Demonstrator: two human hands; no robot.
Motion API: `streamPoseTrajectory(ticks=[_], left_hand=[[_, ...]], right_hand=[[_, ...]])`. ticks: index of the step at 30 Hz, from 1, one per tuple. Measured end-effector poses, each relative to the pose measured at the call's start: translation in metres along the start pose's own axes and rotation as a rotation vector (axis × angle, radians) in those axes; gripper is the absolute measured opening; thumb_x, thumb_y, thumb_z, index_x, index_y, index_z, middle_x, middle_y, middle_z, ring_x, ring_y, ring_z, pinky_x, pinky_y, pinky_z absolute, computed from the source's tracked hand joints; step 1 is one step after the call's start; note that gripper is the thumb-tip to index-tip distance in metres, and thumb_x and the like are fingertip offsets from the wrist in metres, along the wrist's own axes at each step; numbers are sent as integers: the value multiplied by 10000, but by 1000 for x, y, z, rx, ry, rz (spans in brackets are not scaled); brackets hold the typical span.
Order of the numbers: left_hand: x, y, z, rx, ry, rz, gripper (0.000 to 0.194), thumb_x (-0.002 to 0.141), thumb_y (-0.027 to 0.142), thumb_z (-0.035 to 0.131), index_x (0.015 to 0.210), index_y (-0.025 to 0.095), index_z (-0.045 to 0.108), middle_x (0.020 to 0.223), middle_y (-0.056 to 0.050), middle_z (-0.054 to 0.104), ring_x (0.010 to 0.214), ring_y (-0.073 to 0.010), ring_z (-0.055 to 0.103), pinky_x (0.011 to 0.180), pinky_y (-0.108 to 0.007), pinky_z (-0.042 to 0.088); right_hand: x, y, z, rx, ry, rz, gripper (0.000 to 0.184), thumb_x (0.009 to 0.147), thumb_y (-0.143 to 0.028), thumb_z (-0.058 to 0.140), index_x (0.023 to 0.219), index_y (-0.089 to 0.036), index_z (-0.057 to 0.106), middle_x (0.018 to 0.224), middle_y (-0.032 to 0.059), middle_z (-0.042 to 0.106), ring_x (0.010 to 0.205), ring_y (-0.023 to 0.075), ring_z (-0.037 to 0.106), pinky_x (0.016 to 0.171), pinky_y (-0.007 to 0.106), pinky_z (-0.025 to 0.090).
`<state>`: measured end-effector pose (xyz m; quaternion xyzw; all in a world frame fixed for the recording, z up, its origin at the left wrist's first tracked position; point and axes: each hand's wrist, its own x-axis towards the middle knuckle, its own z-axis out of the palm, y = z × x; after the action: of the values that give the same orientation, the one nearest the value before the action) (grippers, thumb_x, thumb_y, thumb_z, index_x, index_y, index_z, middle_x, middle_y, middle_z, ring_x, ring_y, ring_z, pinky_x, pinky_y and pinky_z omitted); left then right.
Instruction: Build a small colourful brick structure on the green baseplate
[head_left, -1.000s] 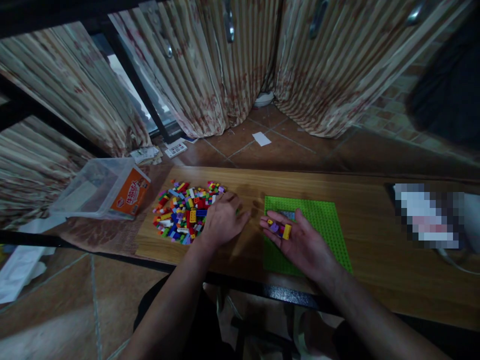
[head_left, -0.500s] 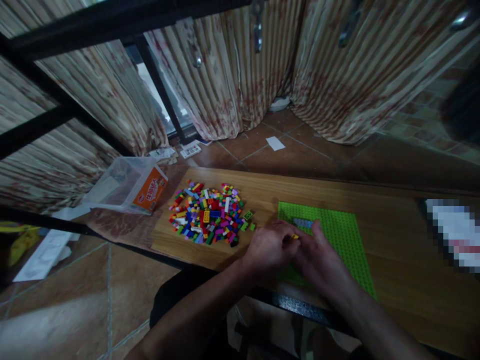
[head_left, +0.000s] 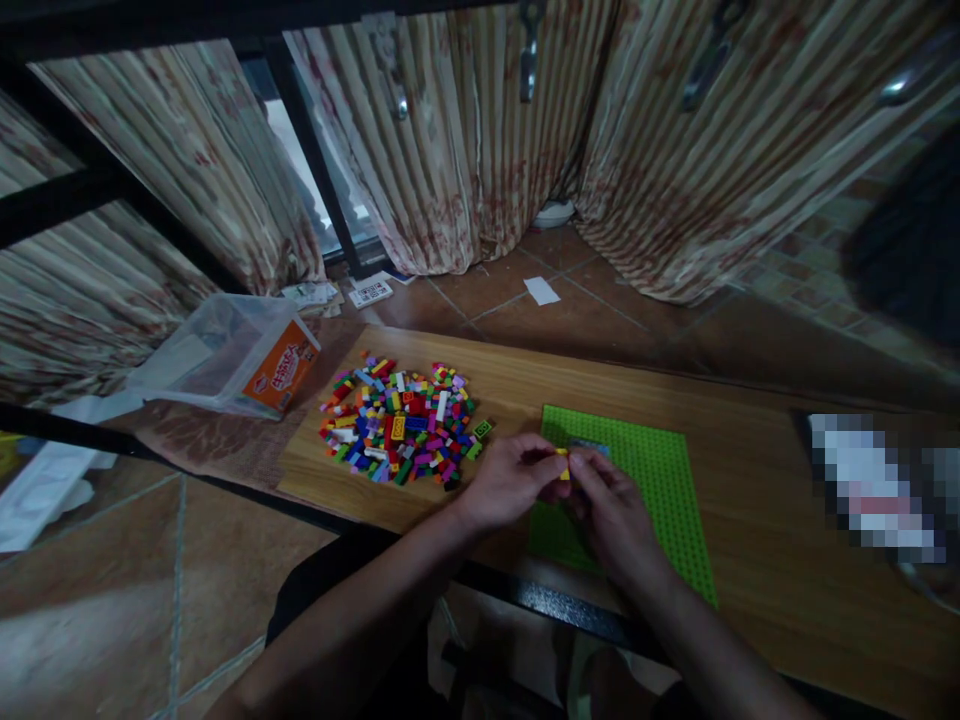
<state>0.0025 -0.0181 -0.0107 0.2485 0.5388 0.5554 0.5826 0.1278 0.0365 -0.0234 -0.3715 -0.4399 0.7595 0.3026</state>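
Note:
A small yellow toy brick (head_left: 562,464) is pinched between the fingertips of both hands. My left hand (head_left: 516,478) grips it from the left, and my right hand (head_left: 613,510) closes on it from the right. Both hover over the left part of a green studded baseplate (head_left: 664,490). Grey bricks (head_left: 589,446) sit on the plate just behind my right fingers, which partly cover them. Left of my hands lies a pile of mixed coloured bricks (head_left: 405,425), with a lime green brick (head_left: 484,429) at its right edge.
A clear plastic tub (head_left: 217,365) with an orange label stands left of the wooden board (head_left: 480,365). A blurred-out object (head_left: 874,490) lies at the right. The dark table edge (head_left: 555,600) runs close to my forearms. Curtains (head_left: 465,150) hang behind.
My right hand's raised thumb has come down, and both hands now pinch the yellow brick together. The view has shifted slightly, moving the table leftward in the picture.

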Motion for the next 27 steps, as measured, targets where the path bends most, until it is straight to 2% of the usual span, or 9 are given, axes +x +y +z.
streamPoseTrajectory(ticks=[4, 9, 12, 15, 18, 21, 24, 27], left_hand=[[5, -9, 6, 53, 52, 29, 167, 796, 283, 663, 755, 147, 575, 583, 26, 601, 525, -98, 585, 537, -210, 473], [7, -12, 13, 46, 76, 39, 109, 807, 208, 603, 725, 150, 560, 543, 34, 570, 482, -95, 559, 517, -210, 466], [5, -10, 14, 51, 53, 42, 81, 820, 188, 567, 748, 151, 564, 544, 30, 573, 475, -92, 548, 513, -203, 455], [0, 1, 5, 141, -22, 91, 73, 821, 199, 572, 763, 155, 565, 596, 22, 592, 495, -86, 549, 503, -186, 428], [-5, 20, -19, 394, -25, 199, 98, 834, 247, 575, 797, 159, 597, 635, 11, 613, 553, -112, 587, 541, -205, 452], [-10, 39, -47, 921, 173, 293, 107, 816, 209, 564, 787, 155, 651, 681, -33, 663, 649, -163, 633, 648, -257, 493], [-13, 50, -65, 1333, 332, 209, 172, 811, 158, 520, 764, 144, 685, 759, -104, 705, 760, -233, 681, 744, -327, 522], [-15, 51, -70, 1447, 349, 137, 188, 819, 146, 519, 803, 137, 706, 824, -148, 723, 853, -278, 702, 801, -369, 536]], right_hand=[[2, 3, -2, -90, 19, -61, 305, 755, -480, 747, 734, -204, 618, 580, -43, 536, 492, 73, 434, 447, 202, 322], [1, 4, -5, -27, 6, -58, 286, 746, -463, 760, 726, -212, 625, 632, -28, 563, 575, 101, 519, 537, 234, 424], [0, 4, -6, -8, 13, -16, 289, 733, -467, 769, 737, -213, 632, 605, -35, 532, 526, 85, 469, 468, 214, 371], [-1, 2, -7, -21, 29, 48, 340, 685, -493, 795, 721, -204, 619, 582, -46, 495, 460, 57, 377, 396, 193, 265], [-3, -2, -7, -103, -8, 123, 375, 678, -525, 784, 740, -200, 609, 613, -38, 516, 440, 50, 331, 385, 197, 213], [2, -6, -4, -292, -67, 108, 390, 736, -573, 716, 730, -202, 599, 561, -43, 478, 450, 73, 342, 411, 217, 221], [18, -6, 7, -556, -85, -29, 394, 793, -602, 630, 730, -214, 605, 509, -43, 465, 471, 112, 401, 460, 249, 286], [44, 2, 25, -823, -22, -257, 353, 826, -568, 564, 791, -223, 627, 584, -8, 570, 534, 162, 500, 551, 295, 373]])
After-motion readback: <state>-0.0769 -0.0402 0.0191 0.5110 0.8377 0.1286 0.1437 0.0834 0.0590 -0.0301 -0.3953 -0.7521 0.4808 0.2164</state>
